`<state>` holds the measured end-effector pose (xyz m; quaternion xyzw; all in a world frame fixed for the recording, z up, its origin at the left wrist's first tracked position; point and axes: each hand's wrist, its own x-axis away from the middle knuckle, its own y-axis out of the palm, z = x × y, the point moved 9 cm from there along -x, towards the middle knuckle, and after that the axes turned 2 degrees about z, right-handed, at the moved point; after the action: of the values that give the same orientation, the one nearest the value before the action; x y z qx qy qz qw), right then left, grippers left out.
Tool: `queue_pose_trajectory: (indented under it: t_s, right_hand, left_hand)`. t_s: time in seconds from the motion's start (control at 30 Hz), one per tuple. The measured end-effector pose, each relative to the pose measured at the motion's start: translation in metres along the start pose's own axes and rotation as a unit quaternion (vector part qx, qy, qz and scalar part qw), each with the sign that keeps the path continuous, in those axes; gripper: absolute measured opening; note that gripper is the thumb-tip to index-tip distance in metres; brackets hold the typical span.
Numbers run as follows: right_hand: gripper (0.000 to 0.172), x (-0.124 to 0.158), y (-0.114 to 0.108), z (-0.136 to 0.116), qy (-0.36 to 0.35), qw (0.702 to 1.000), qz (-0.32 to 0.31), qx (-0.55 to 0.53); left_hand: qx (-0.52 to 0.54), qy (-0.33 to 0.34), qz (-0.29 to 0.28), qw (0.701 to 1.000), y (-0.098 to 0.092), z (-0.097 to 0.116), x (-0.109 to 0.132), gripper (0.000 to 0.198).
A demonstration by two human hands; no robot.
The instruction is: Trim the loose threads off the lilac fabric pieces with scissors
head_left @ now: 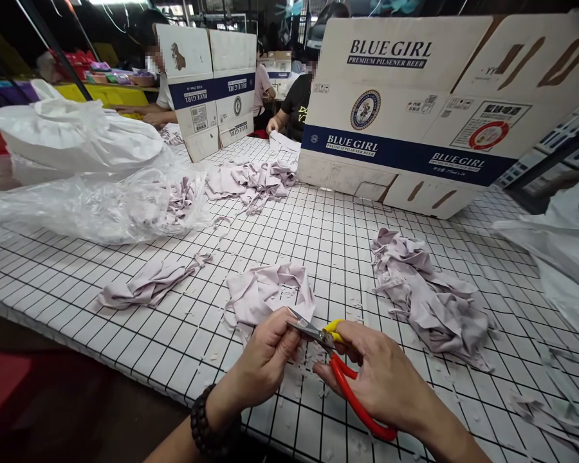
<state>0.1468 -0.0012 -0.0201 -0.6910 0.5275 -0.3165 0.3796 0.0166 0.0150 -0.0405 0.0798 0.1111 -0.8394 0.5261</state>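
My left hand (pixel 273 347) pinches the near end of a pale lilac piece of fabric (pixel 255 292), which lies loosely curled on the table beyond it. In my right hand (pixel 374 366) is a pair of scissors (pixel 345 373) with one red and one yellow handle. The scissor blades reach leftward to the fabric edge at my left fingertips; whether they are fully closed I cannot tell. Tiny fabric scraps are scattered under and around both hands. To the right rests a crumpled lilac fabric pile (pixel 429 296), and to the left another folded lilac strip (pixel 149 283).
A white table with black grid lines (pixel 338 231) fills the foreground. Large beer cartons (pixel 395 116) stand upright across it. More lilac cloth (pixel 255 180), a clear plastic bag (pixel 91 206) and a white bundle (pixel 77 135) lie at left. Other people sit behind the cartons.
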Motion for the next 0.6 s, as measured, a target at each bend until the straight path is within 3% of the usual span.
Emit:
queue_pose_trajectory:
  t_s: [0.3,0.6]
  right_hand:
    - [0.036,0.0006,0.0073,0.0045,0.027,0.999,-0.03,-0.035]
    - [0.034,-0.0007,0.0037,-0.0006,0.014,0.999,-0.019,-0.037]
  left_hand:
    - [-0.003,0.008,-0.004,1.0,0.0007,0.0015,0.0006,0.028]
    - [-0.01,0.013,-0.005,1.0,-0.0008,0.0041,-0.0002,0.028]
